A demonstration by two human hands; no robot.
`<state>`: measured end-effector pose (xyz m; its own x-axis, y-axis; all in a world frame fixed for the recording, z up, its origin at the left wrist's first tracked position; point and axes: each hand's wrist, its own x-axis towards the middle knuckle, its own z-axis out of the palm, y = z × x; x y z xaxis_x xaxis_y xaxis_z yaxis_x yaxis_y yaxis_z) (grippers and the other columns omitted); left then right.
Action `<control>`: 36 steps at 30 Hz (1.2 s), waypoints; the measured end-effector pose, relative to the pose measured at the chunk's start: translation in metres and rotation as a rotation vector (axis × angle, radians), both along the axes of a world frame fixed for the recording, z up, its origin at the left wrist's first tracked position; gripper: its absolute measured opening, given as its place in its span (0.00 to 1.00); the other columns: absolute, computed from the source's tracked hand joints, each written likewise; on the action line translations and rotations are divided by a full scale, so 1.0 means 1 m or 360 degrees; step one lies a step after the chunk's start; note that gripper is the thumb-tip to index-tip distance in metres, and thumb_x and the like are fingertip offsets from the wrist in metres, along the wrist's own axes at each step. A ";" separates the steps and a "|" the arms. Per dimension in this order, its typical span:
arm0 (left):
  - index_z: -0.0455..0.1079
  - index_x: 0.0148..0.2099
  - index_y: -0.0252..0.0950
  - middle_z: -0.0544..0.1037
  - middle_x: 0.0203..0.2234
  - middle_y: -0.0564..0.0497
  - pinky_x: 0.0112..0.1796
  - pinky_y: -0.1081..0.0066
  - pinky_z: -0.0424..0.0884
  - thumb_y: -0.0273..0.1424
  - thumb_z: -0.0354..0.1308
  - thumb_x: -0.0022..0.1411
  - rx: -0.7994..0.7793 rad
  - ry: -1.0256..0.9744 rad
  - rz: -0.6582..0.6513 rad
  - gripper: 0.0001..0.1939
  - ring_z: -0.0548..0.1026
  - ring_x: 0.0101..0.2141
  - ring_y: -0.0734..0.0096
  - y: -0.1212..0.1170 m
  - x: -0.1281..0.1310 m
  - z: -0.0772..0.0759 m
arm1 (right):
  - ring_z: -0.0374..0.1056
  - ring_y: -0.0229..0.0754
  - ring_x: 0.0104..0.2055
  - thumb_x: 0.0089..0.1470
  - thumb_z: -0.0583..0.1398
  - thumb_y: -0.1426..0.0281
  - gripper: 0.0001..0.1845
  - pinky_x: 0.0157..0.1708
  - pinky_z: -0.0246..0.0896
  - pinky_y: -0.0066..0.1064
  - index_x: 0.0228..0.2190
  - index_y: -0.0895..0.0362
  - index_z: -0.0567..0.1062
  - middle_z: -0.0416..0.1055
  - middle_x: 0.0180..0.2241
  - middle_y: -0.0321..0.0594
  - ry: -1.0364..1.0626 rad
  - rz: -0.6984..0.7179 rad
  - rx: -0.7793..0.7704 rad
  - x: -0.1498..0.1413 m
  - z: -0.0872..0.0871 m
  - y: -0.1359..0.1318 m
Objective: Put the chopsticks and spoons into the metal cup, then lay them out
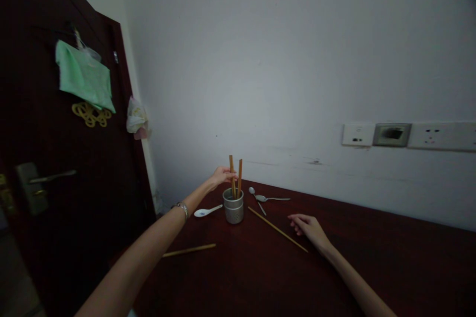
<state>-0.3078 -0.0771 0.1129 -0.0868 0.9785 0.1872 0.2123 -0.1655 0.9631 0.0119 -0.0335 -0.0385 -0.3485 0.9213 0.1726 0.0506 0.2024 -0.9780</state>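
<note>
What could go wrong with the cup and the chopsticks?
The metal cup might tip if the left hand tugs the standing chopsticks sideways. The loose chopstick near the right hand could roll if bumped. The left forearm might brush the white spoon beside the cup.

Pale wall [260,69], dark door [100,168], reddish-brown table [238,272]

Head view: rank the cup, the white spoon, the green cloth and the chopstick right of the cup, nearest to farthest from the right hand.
1. Chopstick: on the table, just left of the right hand.
2. Cup: farther left.
3. White spoon: left of the cup.
4. Green cloth: far left, on the door.
</note>
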 end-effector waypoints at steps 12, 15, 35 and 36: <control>0.65 0.41 0.26 0.75 0.32 0.43 0.40 0.61 0.66 0.28 0.58 0.52 0.0607 -0.0001 -0.0102 0.14 0.74 0.32 0.68 -0.030 0.007 0.103 | 0.61 0.33 0.18 0.39 0.58 0.63 0.15 0.17 0.58 0.26 0.26 0.61 0.75 0.68 0.19 0.37 0.0007 -0.0011 -0.0034 -0.002 0.001 0.000; 0.64 0.44 0.26 0.75 0.34 0.42 0.41 0.60 0.66 0.29 0.57 0.53 0.0617 0.0045 -0.0300 0.16 0.74 0.34 0.66 -0.047 0.019 0.119 | 0.61 0.33 0.18 0.38 0.58 0.63 0.14 0.17 0.59 0.26 0.26 0.61 0.75 0.68 0.19 0.37 0.0080 -0.0051 -0.0076 -0.004 0.003 -0.001; 0.65 0.43 0.29 0.74 0.37 0.40 0.43 0.61 0.65 0.28 0.56 0.54 -0.0047 -0.0283 -0.0704 0.14 0.73 0.38 0.64 -0.085 0.085 0.028 | 0.71 0.40 0.29 0.39 0.62 0.58 0.22 0.25 0.64 0.27 0.34 0.60 0.72 0.74 0.31 0.42 0.0281 0.0509 0.0030 -0.073 0.118 -0.117; 0.64 0.43 0.29 0.74 0.37 0.39 0.43 0.61 0.66 0.28 0.56 0.54 -0.0043 -0.0305 -0.0684 0.13 0.73 0.38 0.64 -0.086 0.087 0.025 | 0.71 0.39 0.28 0.39 0.62 0.59 0.21 0.23 0.63 0.27 0.34 0.61 0.72 0.74 0.30 0.42 0.0266 0.0495 0.0030 -0.072 0.119 -0.117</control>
